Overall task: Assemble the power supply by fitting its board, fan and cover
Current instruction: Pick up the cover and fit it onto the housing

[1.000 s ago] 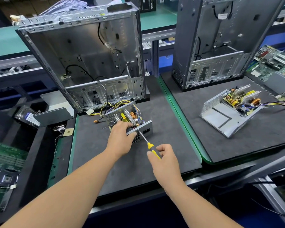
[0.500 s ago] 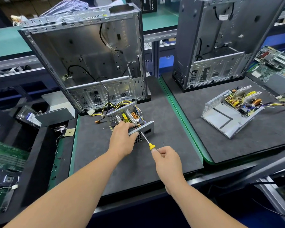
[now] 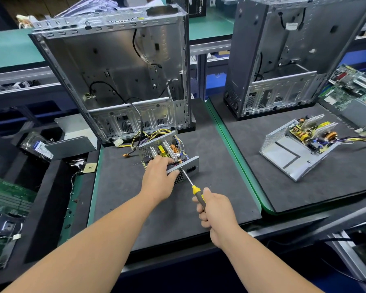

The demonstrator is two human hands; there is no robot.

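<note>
A small open power supply (image 3: 190, 164) stands on the dark mat (image 3: 118, 191) in front of the left computer case. Its board with heatsinks and a copper coil (image 3: 167, 150) shows inside, and yellow wires run out the back. My left hand (image 3: 159, 178) grips the near top edge of its metal housing. My right hand (image 3: 217, 210) holds a yellow and black screwdriver (image 3: 193, 188), whose tip touches the front wall of the housing beside my left thumb. No fan or cover is visible on this unit.
An open computer case (image 3: 118, 77) stands behind the unit, a second case (image 3: 283, 60) at the back right. Another open power supply (image 3: 300, 149) lies on the right mat. Circuit boards sit at the far left (image 3: 6, 199) and far right (image 3: 353, 85). A drive (image 3: 38, 148) lies left.
My right hand has drawn back slightly along the screwdriver handle while the tip stays on the housing. My left hand keeps its grip on the unit.
</note>
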